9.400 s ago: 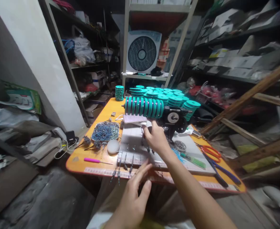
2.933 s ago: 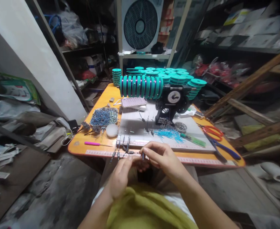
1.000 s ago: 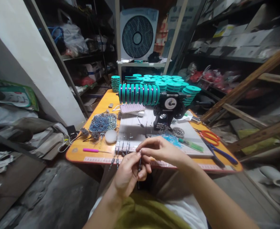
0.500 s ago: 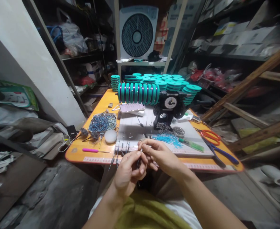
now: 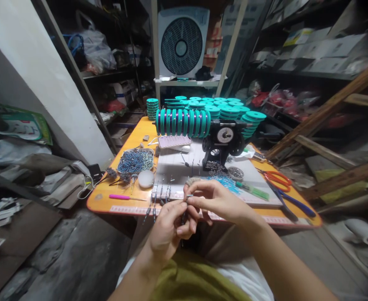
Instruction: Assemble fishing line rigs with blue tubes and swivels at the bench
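Dark and slender, a thin rod-like piece [image 5: 183, 217] is held at the near edge of the table, its long axis running roughly up and down. Our left hand [image 5: 170, 223] has it: thumb and curled fingers are closed round its middle, and the lower end seems to hang beneath them (shadow there keeps us from being sure). Our right hand [image 5: 216, 202] comes in from the other side, thumb and forefinger pinched together at the rod's top, and a short pale-blue sliver [image 5: 190, 195] shows between those tips, lying almost level, so it sits crosswise to the rod. The two sets of fingertips meet, or very nearly; the left is nearer the rod's body, the right nearer its upper end. Just beyond our hands lies a flat whitish board [image 5: 177, 167], with several dark slender pieces [image 5: 154, 212] jutting over its front edge to our left. Farther left we see a clear tray of small blue and pale-green tubes [image 5: 132, 161], and on our right a loose spread of bright-blue thin strips [image 5: 226, 184]. All of it rests on an orange-yellow tabletop [image 5: 100, 204].
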### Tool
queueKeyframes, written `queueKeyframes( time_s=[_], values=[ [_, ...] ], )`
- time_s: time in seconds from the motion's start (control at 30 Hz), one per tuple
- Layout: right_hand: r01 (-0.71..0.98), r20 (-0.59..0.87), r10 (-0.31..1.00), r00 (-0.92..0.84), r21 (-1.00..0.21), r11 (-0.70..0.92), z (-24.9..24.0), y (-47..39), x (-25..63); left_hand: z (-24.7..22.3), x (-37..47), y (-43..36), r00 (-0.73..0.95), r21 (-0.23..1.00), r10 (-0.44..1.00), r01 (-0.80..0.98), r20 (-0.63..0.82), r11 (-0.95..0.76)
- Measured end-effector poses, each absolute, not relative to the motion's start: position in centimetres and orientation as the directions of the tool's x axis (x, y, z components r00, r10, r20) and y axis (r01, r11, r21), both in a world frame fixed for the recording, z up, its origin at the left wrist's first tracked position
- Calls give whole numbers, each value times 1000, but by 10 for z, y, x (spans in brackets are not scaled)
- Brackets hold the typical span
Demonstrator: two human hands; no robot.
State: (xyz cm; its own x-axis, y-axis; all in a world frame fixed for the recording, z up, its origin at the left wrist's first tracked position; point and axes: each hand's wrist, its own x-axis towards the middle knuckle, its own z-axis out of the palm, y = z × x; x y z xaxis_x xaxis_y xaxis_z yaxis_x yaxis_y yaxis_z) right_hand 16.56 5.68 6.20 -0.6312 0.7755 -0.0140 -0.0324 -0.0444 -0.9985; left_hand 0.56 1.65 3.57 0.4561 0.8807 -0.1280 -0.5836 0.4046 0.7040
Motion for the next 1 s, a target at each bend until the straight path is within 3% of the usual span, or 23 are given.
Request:
queueKeyframes(
  time_s=[0.23,0.5,0.77,1.0],
  values=[
    [-10,61,825,-562,-998,67,55,43,152,29,14,16,380,703,915,-613,-138,361],
    [-225,10,829,-559,-964,-140,43,41,151,34,14,17,402,677,905,-628,-141,384],
    [-341,-28,846,-533,-907,-246,41,45,147,37,11,16,465,642,876,-635,-127,430],
    [-327,-54,873,-485,-914,-239,35,43,148,34,4,16,547,661,830,-584,-107,470]
  ],
)
